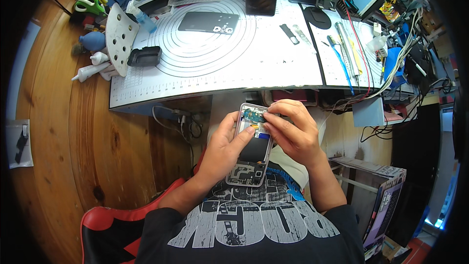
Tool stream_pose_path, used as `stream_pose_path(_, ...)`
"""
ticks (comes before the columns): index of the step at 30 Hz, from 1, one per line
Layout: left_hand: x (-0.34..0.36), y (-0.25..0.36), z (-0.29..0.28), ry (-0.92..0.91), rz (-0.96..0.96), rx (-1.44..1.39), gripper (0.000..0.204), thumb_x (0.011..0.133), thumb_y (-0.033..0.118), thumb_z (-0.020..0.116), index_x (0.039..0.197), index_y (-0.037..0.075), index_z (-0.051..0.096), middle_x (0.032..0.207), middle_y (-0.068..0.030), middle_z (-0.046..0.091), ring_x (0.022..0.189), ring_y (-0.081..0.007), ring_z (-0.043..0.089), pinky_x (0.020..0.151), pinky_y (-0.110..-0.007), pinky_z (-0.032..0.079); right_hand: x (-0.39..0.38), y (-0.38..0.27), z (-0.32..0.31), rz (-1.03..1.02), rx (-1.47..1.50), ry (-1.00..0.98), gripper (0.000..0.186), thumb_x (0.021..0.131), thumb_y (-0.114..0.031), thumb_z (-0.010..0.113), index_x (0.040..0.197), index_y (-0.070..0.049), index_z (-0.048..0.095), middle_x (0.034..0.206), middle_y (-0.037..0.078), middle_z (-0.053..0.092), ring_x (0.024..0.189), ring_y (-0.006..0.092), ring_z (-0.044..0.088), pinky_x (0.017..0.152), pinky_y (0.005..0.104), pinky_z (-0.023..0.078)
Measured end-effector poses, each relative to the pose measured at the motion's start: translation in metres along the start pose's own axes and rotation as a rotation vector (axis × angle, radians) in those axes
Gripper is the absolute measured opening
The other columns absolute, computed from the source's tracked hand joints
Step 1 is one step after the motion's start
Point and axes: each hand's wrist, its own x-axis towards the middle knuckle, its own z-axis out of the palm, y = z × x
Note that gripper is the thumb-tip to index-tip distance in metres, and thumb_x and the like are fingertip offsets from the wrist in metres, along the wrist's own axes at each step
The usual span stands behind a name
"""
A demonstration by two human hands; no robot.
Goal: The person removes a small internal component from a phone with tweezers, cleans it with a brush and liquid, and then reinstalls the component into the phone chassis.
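My left hand (pixel 224 147) holds an opened smartphone (pixel 254 149) upright in front of my chest, fingers behind the left edge and thumb over its inside. A green circuit board (pixel 253 115) shows in the phone's top part, with a black battery below it and a dark lower module (pixel 248 172) at the bottom. At the top right corner, my right hand (pixel 293 126) pinches the board's edge between thumb and fingers; the fingertips hide the exact contact. On the white mat lies a dark phone back cover (pixel 209 22) with camera rings.
The desk mat (pixel 205 73) ends just beyond my hands. On it lie a black tray (pixel 145 56), a small dark phone part (pixel 289 34), and brushes and tweezers (pixel 344 51) at right. A white perforated holder (pixel 118 39) stands left. Cables (pixel 405 58) hang at the right edge.
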Motion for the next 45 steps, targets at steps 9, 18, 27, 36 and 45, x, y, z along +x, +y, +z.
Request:
stream_pose_path(9, -0.003, 0.004, 0.002, -0.013, -0.019, 0.018, 0.040, 0.107, 0.015, 0.061, 0.141, -0.004, 0.050, 0.120, -0.0101, 0.070, 0.105, -0.0100, 0.068, 0.089, -0.026, 0.056, 0.009, 0.006, -0.002, -0.066, 0.013, -0.012, 0.026, 0.078, 0.000, 0.081, 0.103, 0.002, 0.072, 0.102, 0.013, 0.068, 0.089, 0.0301, 0.070, 0.077, 0.0405, 0.059)
stream_pose_path(18, 0.001, 0.006, 0.006, 0.001, 0.088, 0.010, 0.049, 0.107, 0.011, 0.060, 0.151, -0.003, 0.044, 0.127, -0.0109, 0.067, 0.111, -0.0115, 0.066, 0.096, -0.028, 0.054, 0.020, 0.010, -0.012, -0.145, -0.020, -0.111, 0.028, 0.073, -0.002, 0.081, 0.099, 0.001, 0.070, 0.101, 0.011, 0.068, 0.084, 0.0288, 0.070, 0.071, 0.0373, 0.059)
stream_pose_path(27, 0.003, 0.010, 0.006, -0.020, 0.105, 0.079, 0.063, 0.104, 0.007, 0.061, 0.161, 0.004, 0.036, 0.134, -0.0116, 0.064, 0.111, -0.0104, 0.066, 0.097, -0.026, 0.053, 0.031, 0.012, -0.017, -0.109, 0.021, -0.145, 0.024, 0.073, 0.000, 0.079, 0.095, 0.000, 0.069, 0.097, 0.010, 0.068, 0.080, 0.0273, 0.069, 0.067, 0.0359, 0.058)
stream_pose_path(36, 0.005, 0.006, 0.003, 0.015, 0.060, 0.118, 0.051, 0.106, 0.012, 0.062, 0.154, 0.009, 0.045, 0.105, -0.0068, 0.073, 0.088, -0.0045, 0.067, 0.077, -0.021, 0.052, 0.029, 0.008, -0.012, -0.117, 0.024, -0.141, 0.023, 0.073, -0.001, 0.079, 0.092, 0.001, 0.068, 0.095, 0.010, 0.067, 0.080, 0.0272, 0.069, 0.067, 0.0359, 0.058)
stream_pose_path(45, 0.008, 0.007, 0.004, 0.023, 0.025, 0.064, 0.035, 0.110, 0.015, 0.056, 0.142, 0.006, 0.048, 0.107, -0.0101, 0.073, 0.095, -0.0113, 0.070, 0.083, -0.025, 0.055, 0.029, 0.003, -0.014, -0.128, 0.020, -0.148, 0.022, 0.072, -0.001, 0.079, 0.092, 0.001, 0.068, 0.094, 0.010, 0.067, 0.081, 0.0272, 0.069, 0.067, 0.0362, 0.058)
